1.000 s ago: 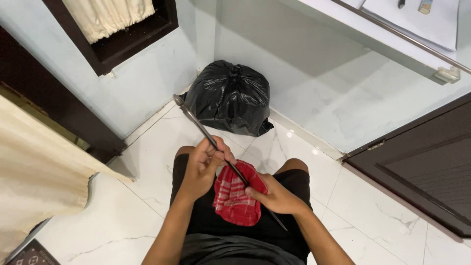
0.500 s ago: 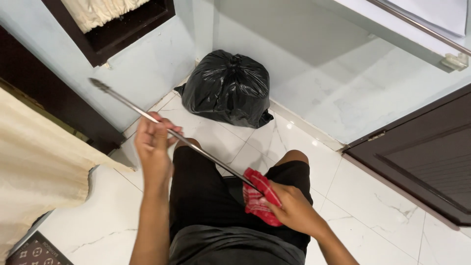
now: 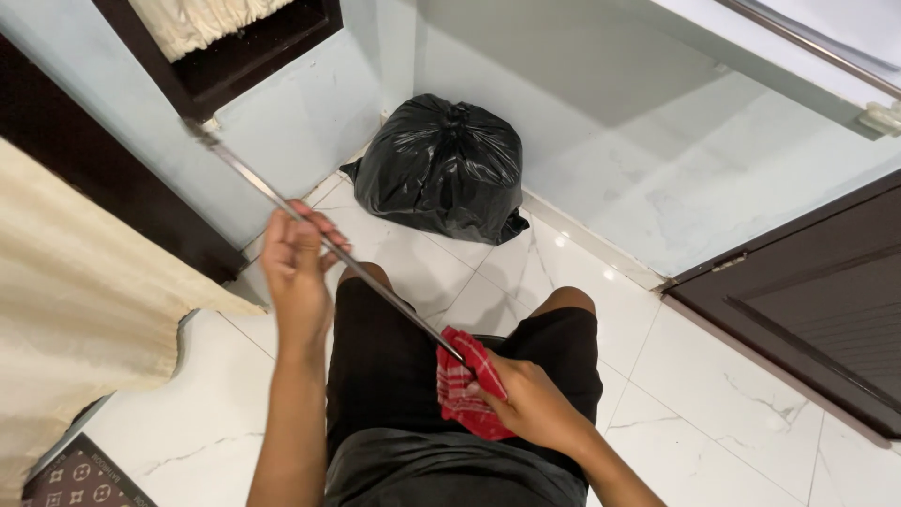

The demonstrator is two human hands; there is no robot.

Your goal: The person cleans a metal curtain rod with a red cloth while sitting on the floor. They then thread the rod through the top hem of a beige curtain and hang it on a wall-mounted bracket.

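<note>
Thin metal rod (image 3: 310, 230), long axis slanting from upper left of frame toward lower centre, gripped mid-length by closed left hand (image 3: 298, 272), lower end wrapped in red cloth (image 3: 466, 394) clutched by right hand (image 3: 530, 404).

The red cloth (image 3: 466, 394) hides the metal rod's (image 3: 319, 239) lower end; the patterned mat (image 3: 80, 479) is cut off at the bottom-left corner.

Rod (image 3: 310, 230) slants across the lap — bag (image 3: 441, 169) ahead, curtain (image 3: 84, 310) left, door (image 3: 807, 300) right.
</note>
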